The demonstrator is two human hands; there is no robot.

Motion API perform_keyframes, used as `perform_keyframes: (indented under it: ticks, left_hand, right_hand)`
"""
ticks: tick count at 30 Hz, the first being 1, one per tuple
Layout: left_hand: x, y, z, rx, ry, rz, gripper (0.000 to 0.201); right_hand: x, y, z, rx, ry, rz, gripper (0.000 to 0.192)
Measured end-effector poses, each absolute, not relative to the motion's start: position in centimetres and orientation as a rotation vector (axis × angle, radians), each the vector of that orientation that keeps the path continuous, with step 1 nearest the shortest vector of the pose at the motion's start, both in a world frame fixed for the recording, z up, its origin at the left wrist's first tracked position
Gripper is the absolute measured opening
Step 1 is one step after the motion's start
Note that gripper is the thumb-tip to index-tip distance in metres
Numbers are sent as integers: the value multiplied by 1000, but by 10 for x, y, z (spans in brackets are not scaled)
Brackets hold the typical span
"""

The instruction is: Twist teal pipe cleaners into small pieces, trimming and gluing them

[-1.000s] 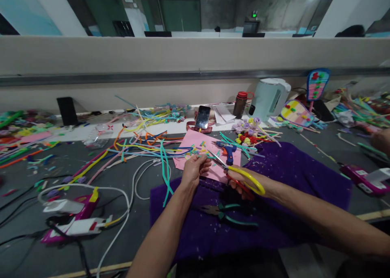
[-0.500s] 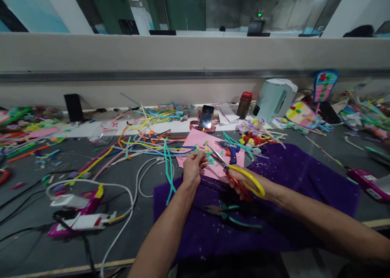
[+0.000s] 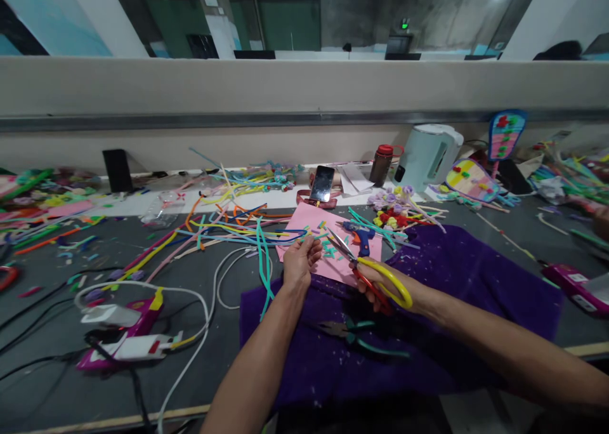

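Head view: green strips [image 3: 264, 266] lie left of the left hand [image 3: 301, 261], whose fingers curl in against the thumb (whether they pinch a strip is too small to tell). That hand sits a little farther from the blades than a second ago. Next comes the pink sheet [image 3: 304, 214], strewn with bits. Over its right part, the scissors [image 3: 354, 258] slant, tips slightly apart, pointing away and leftward, long axis running back to the right hand [image 3: 391, 282], fingers wrapped round the handles.
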State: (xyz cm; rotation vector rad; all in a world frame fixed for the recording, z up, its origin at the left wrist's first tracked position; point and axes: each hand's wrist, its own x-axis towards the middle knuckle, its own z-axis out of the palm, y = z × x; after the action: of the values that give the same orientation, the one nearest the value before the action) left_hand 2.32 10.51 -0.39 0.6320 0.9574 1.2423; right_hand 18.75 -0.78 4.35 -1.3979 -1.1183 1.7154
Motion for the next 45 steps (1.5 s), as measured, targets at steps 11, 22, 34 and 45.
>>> perform_keyframes:
  ticks: [11,22,34,45]
  left_hand:
    - [34,92,-4,783,985,1075,26]
    - [26,100,-4,791,988,978,22]
    - [22,103,6,629,942,1011,39]
    - [23,101,-6,1004,1076,902,33]
  right_hand:
    - [186,-1,34,-1393,-1119,1755,39]
    - [194,9,25,-1338,-989,1832,40]
    - [199,9,16,-1349,-954,1834,37]
    - [196,10,30,-1497,-1164,1630,37]
